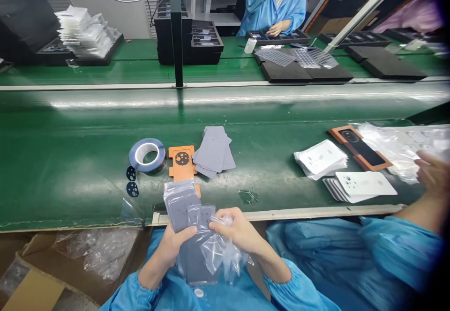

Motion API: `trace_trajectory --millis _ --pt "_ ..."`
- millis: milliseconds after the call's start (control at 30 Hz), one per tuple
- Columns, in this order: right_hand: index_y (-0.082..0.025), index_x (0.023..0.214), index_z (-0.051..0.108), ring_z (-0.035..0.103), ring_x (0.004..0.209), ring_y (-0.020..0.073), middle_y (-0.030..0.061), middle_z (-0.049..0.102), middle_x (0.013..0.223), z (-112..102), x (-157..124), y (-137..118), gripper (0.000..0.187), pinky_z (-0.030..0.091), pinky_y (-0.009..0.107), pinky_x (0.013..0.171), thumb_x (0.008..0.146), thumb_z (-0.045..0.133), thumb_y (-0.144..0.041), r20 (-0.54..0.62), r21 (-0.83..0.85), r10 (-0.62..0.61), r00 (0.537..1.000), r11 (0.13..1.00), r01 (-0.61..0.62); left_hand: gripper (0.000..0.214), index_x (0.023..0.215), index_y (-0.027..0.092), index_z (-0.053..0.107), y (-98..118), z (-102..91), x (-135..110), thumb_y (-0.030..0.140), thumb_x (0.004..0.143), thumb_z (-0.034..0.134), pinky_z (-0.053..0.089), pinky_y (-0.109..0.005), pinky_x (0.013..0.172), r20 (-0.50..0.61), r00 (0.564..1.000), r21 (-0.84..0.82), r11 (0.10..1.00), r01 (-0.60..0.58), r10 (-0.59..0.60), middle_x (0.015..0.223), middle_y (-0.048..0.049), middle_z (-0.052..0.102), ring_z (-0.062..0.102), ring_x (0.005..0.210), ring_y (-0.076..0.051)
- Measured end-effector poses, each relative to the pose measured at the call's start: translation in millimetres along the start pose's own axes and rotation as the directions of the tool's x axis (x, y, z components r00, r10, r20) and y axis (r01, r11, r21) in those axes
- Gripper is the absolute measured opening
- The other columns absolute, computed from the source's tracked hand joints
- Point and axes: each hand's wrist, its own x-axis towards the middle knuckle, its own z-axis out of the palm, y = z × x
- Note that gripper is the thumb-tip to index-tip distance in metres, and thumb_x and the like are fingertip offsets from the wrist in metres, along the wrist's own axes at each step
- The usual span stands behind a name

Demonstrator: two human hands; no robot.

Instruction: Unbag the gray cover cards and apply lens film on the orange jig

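The left hand (172, 245) clasps grey rectangular plastic-sleeved sheets (197, 259) lying lengthwise fore-and-aft, while the right hand (239, 229), fingertips closed, pinches crumpled clear plastic film (220, 254) at their right edge.

Far left: white plastic packets (87, 32) were heaped on a black tray (94, 61). Right of the dark post (176, 44), a black bin (207, 53) held slim items, too small to identify. A person in a blue coat (258, 9) was behind perforated sheets (276, 57) lying on black slabs (286, 72). Near right: white cards (369, 183) lay fanned on the counter (267, 128). Lower left: an open cardboard box (37, 290) contained crumpled clear plastic (105, 255).
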Motion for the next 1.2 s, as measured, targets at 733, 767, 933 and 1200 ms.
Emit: trace_trajectory --millis 733,767,933,1200 --pt "-0.015 0.054 0.06 0.041 0.045 0.0092 -0.0025 0.051 0.048 -68 49 -70 0.042 0.03 0.024 0.047 0.068 0.082 -0.049 -0.15 -0.022 -0.086 0.985 0.996 0.083 0.063 0.114 0.016 0.062 -16 -16.5 -4 0.038 0.062 0.09 0.054 -0.042 0.083 0.253 0.967 0.095 0.994 -0.053 0.027 0.098 -0.0118 0.075 0.071 0.09 -0.03" --pt "-0.015 0.055 0.061 0.043 0.046 0.0099 -0.0022 0.053 0.048 -79 59 -80 0.042 0.032 0.025 0.047 0.065 0.083 -0.048 -0.226 -0.031 -0.091 0.97 0.996 0.086 0.061 0.111 0.016 0.062 -15 -17.5 -4 0.038 0.062 0.09 0.055 -0.041 0.08 0.265 0.964 0.089 0.995 -0.044 0.019 0.094 -0.0113 0.076 0.072 0.086 -0.029" --pt "-0.012 0.067 0.07 0.06 0.056 0.0173 0.0066 0.069 0.064 -126 122 -122 0.032 0.046 0.028 0.054 0.061 0.084 -0.041 -0.398 -0.088 -0.079 0.914 0.995 0.047 0.051 0.1 0.016 0.064 -9 -20.5 -1 0.037 0.062 0.09 0.056 -0.04 0.075 0.216 0.976 0.023 0.999 -0.03 0.024 0.085 -0.0094 0.077 0.074 0.079 -0.028" --pt "-0.012 0.098 0.078 0.069 0.097 0.0289 0.0141 0.076 0.104 -144 131 -138 0.038 0.051 0.034 0.082 0.067 0.081 -0.033 -0.522 -0.32 -0.234 0.82 0.945 0.066 0.053 0.102 0.017 0.067 15 -22.4 4 0.032 0.058 0.092 0.058 -0.04 0.078 0.034 0.989 -0.057 0.989 -0.14 0.142 0.089 -0.0073 0.077 0.073 0.083 -0.028"
